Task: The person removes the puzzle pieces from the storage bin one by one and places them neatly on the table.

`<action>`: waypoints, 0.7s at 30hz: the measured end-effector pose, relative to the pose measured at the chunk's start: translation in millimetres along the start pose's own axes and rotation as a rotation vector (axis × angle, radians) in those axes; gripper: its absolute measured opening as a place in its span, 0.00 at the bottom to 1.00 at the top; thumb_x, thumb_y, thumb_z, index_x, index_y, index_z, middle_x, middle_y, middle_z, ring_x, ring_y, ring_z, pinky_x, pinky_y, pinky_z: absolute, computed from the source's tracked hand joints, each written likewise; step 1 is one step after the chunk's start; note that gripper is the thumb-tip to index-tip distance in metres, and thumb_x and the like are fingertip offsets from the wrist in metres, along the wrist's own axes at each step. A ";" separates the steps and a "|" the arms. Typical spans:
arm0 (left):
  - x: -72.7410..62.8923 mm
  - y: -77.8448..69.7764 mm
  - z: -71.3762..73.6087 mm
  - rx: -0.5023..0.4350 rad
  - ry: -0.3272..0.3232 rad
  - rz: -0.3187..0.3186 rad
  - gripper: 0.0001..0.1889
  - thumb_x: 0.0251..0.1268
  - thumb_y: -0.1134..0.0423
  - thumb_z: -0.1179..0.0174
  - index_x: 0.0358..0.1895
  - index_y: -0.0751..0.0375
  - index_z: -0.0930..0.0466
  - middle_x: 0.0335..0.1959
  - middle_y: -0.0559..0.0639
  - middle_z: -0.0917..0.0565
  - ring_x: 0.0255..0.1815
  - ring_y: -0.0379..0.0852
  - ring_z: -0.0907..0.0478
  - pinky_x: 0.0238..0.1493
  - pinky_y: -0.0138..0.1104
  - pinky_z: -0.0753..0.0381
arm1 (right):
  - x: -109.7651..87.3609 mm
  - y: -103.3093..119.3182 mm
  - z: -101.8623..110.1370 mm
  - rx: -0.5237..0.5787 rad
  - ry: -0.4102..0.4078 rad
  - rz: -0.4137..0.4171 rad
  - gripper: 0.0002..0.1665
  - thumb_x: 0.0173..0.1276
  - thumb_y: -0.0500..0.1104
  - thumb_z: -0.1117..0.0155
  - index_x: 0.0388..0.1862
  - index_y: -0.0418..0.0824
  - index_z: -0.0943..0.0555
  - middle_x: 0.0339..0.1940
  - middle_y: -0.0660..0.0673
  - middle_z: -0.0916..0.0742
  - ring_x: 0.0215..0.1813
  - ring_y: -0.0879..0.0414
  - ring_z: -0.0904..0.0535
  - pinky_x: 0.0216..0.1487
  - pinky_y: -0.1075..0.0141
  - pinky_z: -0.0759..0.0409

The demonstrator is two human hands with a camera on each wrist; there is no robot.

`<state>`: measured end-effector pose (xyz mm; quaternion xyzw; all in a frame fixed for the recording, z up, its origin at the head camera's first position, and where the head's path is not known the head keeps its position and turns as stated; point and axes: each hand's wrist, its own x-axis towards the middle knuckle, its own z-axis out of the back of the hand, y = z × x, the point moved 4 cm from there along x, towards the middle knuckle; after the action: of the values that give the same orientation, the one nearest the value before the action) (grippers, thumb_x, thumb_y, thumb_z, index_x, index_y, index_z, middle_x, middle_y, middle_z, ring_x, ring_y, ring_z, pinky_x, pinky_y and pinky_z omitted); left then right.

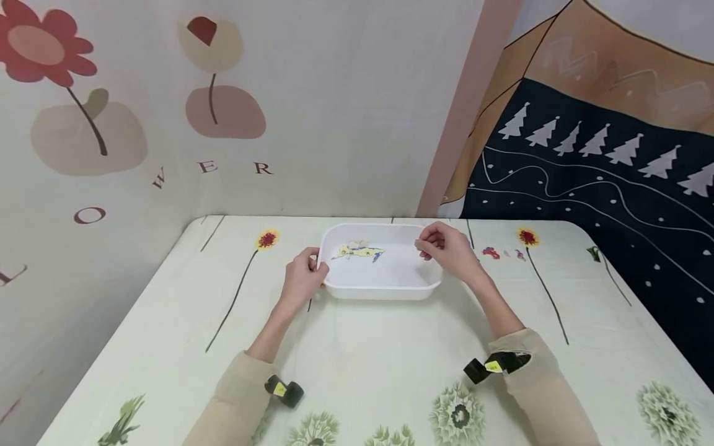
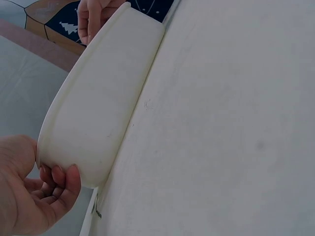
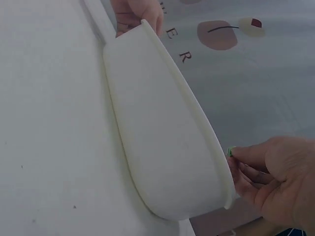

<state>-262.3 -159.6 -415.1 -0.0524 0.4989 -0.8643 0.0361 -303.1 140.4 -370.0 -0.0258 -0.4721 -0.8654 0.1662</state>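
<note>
A white rectangular tray (image 1: pixel 379 291) with raised walls rests near the table's far edge. My left hand (image 1: pixel 304 279) grips its left end, thumb on the rim and fingers curled under the lip, as the left wrist view shows. My right hand (image 1: pixel 449 251) is over the tray's right end, thumb and forefinger pinched together. Between those fingertips in the right wrist view is a small green piece (image 3: pixel 230 151), mostly hidden by the fingers. Inside the tray, left of centre, lies a cluster of small yellow and blue pieces (image 1: pixel 359 251).
Right of the tray, small red and blue pieces (image 1: pixel 491 253) and a small purple piece (image 1: pixel 520 254) lie on the table. The flower-printed tablecloth (image 1: pixel 379 359) covers the table. Printed curtains (image 1: pixel 334 124) stand behind it.
</note>
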 end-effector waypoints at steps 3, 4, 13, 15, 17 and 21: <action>-0.4 0.3 -0.8 -0.004 0.002 0.003 0.22 0.69 0.69 0.45 0.65 0.70 0.27 0.30 0.54 0.28 0.25 0.45 0.27 0.24 0.29 0.24 | -1.4 -1.0 9.0 -0.002 -0.020 0.001 0.08 0.72 0.34 0.36 0.46 0.32 0.22 0.36 0.37 0.14 0.35 0.48 0.16 0.44 0.53 0.14; -0.3 0.4 -0.9 -0.005 0.002 0.004 0.22 0.69 0.69 0.45 0.65 0.70 0.27 0.30 0.54 0.28 0.25 0.45 0.27 0.24 0.29 0.24 | -1.9 -1.4 12.0 -0.005 -0.028 -0.005 0.08 0.72 0.34 0.36 0.46 0.32 0.22 0.37 0.37 0.14 0.36 0.48 0.16 0.43 0.54 0.14; -0.1 -0.3 -0.7 -0.006 0.001 -0.002 0.21 0.69 0.69 0.45 0.64 0.69 0.26 0.29 0.53 0.28 0.25 0.45 0.27 0.24 0.29 0.24 | -5.8 -17.0 39.1 -0.039 -0.086 -0.065 0.11 0.73 0.34 0.38 0.51 0.31 0.24 0.44 0.34 0.15 0.41 0.44 0.16 0.41 0.68 0.15; -0.5 -0.7 -0.1 -0.006 0.002 -0.001 0.21 0.69 0.69 0.45 0.64 0.70 0.26 0.29 0.53 0.28 0.25 0.45 0.27 0.24 0.29 0.24 | -7.4 -21.5 44.9 -0.040 -0.094 -0.079 0.12 0.73 0.34 0.38 0.52 0.31 0.24 0.45 0.34 0.15 0.41 0.44 0.16 0.39 0.73 0.17; -1.2 -1.2 0.2 -0.007 0.004 0.003 0.21 0.70 0.69 0.44 0.65 0.70 0.26 0.29 0.53 0.28 0.25 0.45 0.26 0.24 0.30 0.24 | -10.0 -25.1 50.6 -0.041 -0.106 -0.092 0.13 0.74 0.36 0.38 0.53 0.32 0.24 0.46 0.34 0.15 0.42 0.44 0.17 0.38 0.74 0.18; -1.7 -0.7 0.5 -0.006 0.004 0.013 0.22 0.70 0.69 0.45 0.65 0.70 0.27 0.30 0.53 0.28 0.25 0.45 0.26 0.24 0.30 0.24 | -15.1 -33.0 62.2 -0.046 -0.129 -0.115 0.14 0.75 0.38 0.39 0.54 0.32 0.24 0.46 0.34 0.15 0.41 0.45 0.16 0.38 0.74 0.18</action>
<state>-260.5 -159.5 -414.4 -0.0475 0.5017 -0.8628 0.0404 -306.1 212.2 -365.3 -0.0581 -0.4625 -0.8806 0.0847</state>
